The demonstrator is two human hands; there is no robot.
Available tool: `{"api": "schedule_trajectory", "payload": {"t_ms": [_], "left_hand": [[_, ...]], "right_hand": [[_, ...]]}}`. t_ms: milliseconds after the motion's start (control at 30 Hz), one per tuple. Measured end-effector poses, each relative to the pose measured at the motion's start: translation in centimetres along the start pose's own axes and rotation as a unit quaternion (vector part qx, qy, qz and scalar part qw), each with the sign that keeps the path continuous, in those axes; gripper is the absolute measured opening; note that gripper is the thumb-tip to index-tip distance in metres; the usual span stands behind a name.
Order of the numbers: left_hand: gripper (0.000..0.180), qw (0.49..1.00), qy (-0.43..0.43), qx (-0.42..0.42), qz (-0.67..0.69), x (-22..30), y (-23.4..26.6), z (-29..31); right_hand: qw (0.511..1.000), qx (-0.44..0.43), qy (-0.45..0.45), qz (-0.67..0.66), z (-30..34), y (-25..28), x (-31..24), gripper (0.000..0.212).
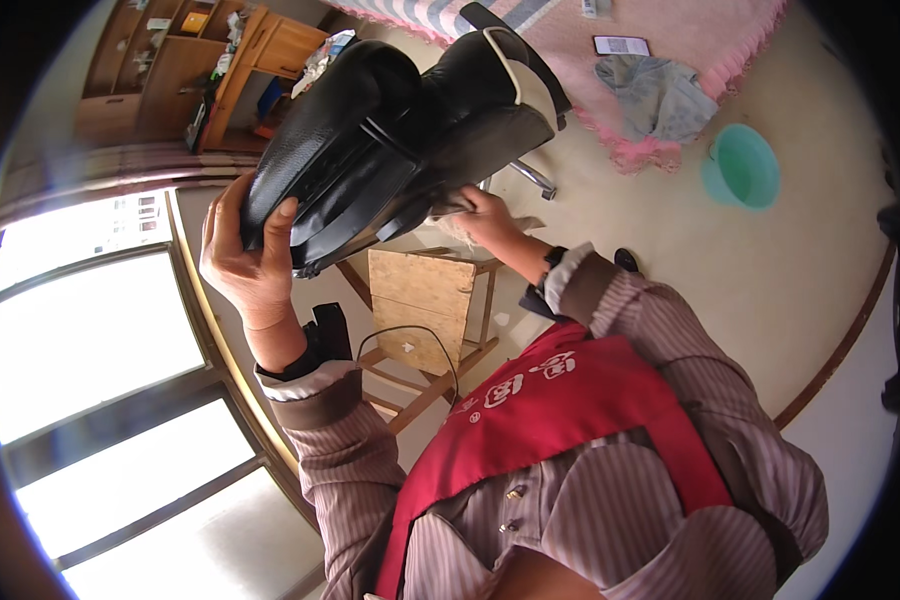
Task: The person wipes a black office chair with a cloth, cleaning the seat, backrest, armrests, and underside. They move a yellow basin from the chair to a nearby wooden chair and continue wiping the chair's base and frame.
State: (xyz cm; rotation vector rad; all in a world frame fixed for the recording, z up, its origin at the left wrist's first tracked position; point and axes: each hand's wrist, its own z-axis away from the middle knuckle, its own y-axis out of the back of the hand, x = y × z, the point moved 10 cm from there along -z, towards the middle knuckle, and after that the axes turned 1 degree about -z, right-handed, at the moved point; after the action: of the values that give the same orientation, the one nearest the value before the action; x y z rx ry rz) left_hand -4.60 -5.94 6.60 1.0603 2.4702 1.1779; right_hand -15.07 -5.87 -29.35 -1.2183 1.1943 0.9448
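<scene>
A large black leather office chair (345,135) fills the upper middle of the head view, its padded back toward me. One metal leg of its base (533,180) shows below the seat. My left hand (245,262) is closed around the near left edge of the chair back, thumb on one face and fingers behind. On the right, below the chair's side, my right hand (497,222) is closed on a pale cloth (454,228), held near the black leather. Part of the cloth is hidden by my fingers and the chair.
A wooden stool (422,300) with a dark cable stands under my arms. Windows (100,340) line the left. A pink-covered bed (695,40) at the top right bears a phone (621,46) and a grey-blue cloth (660,97). Beside it is a green bucket (740,168). Wooden cabinets (150,75) stand far left.
</scene>
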Motion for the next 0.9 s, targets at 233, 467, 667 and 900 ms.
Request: {"api": "schedule_trajectory", "payload": {"t_ms": [233,467,667,900], "left_hand": [[0.037,1.000,0.001,0.011,0.001,0.6,0.2,-0.1],[0.038,0.999,-0.032,0.013,-0.037,1.6,0.4,-0.3],[0.039,0.999,-0.030,0.022,-0.030,1.0,0.6,0.0],[0.040,0.999,-0.019,0.027,-0.015,0.4,0.4,-0.2]], "right_hand": [[0.933,0.061,0.354,0.020,4.8,0.0,-16.4,0.026],[0.910,-0.059,0.359,0.202,4.2,-9.0,-14.4,0.024],[0.990,-0.133,-0.054,-0.010,2.0,-7.9,-2.8,0.017],[0.732,-0.043,-0.357,-0.578,3.4,-8.4,-1.3,0.027]]}}
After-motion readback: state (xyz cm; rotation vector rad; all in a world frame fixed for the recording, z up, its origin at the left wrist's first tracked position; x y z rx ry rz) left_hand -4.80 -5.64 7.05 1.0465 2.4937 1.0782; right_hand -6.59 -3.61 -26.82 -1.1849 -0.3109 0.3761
